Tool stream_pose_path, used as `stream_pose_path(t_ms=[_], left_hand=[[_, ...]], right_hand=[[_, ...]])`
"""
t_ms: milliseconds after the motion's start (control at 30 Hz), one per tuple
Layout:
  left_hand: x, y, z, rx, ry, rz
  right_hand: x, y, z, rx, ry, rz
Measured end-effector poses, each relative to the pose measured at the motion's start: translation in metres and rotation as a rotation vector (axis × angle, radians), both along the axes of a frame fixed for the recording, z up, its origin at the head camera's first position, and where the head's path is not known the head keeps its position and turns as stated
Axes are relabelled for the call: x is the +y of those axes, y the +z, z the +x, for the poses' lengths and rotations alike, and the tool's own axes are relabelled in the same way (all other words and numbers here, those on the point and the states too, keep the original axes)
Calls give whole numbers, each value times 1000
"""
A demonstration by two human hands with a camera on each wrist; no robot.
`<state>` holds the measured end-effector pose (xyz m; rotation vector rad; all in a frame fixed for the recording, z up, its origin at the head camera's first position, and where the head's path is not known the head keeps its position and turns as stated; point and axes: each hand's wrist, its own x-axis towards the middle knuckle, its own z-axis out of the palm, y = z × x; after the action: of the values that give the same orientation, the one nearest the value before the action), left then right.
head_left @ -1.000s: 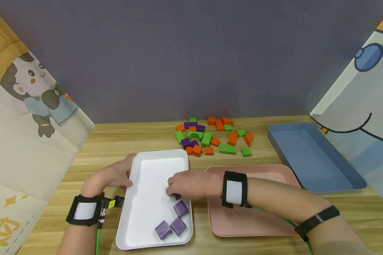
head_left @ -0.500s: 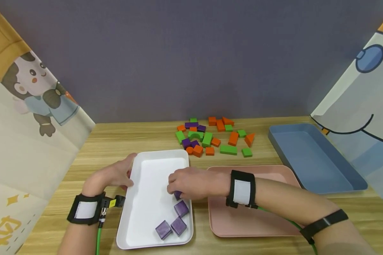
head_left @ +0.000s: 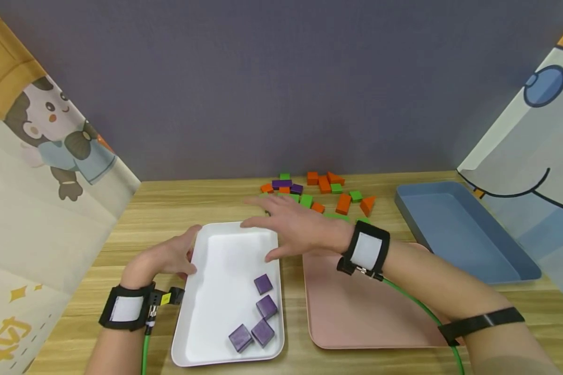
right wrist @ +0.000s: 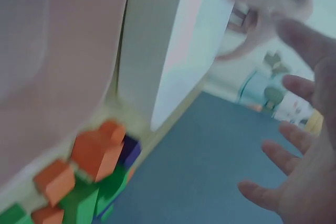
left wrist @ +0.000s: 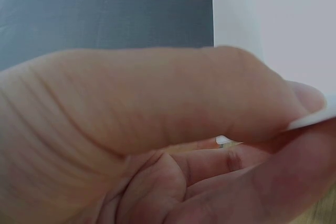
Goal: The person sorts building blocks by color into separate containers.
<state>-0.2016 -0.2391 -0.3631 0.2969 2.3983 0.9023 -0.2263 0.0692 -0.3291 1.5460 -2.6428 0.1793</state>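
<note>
My left hand (head_left: 169,255) pinches the left rim of the white tray (head_left: 220,260); in the left wrist view the thumb (left wrist: 173,93) lies over the rim with fingers beneath. Several purple cubes sit in the tray's near right part, the farthest being one purple cube (head_left: 263,284). Above the tray's far right corner hangs my right hand (head_left: 300,224), fingers spread and holding nothing. It partly hides the pile of green, orange and purple blocks behind, where an orange block (head_left: 343,203) and a purple block (head_left: 282,184) show.
Right of the white tray lies a pink tray (head_left: 356,312), under my right forearm. A blue tray (head_left: 464,234) stands farther right. A grey wall (head_left: 281,88) closes off the back of the wooden table (head_left: 178,203).
My right hand has let go of a purple cube, which now sits in the white tray. The hand has risen and moved away toward the loose blocks, fingers spreading. My left hand has stayed put.
</note>
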Motion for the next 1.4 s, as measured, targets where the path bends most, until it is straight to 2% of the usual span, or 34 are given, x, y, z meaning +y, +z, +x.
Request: stream_pose_path(t_ms=[100, 333, 567, 700, 900, 1100, 1400], left_hand=[[0, 0, 0, 5, -3, -3], [-1, 0, -1, 14, -5, -20], [1, -1, -1, 7, -7, -18], [1, 0, 0, 12, -2, -23], [1, 0, -1, 11, -3, -17], [0, -1, -1, 18, -4, -9], [0, 0, 0, 18, -5, -22]], right_hand=[[3, -2, -18, -3, -41, -20], [5, -15, -59, -100, -175, 0], [9, -33, -84, -207, -252, 56], [7, -41, -91, -214, -262, 133], [1, -51, -94, -220, -214, 236], [-4, -52, -91, -234, -163, 216], [-4, -53, -88, -223, -196, 151]])
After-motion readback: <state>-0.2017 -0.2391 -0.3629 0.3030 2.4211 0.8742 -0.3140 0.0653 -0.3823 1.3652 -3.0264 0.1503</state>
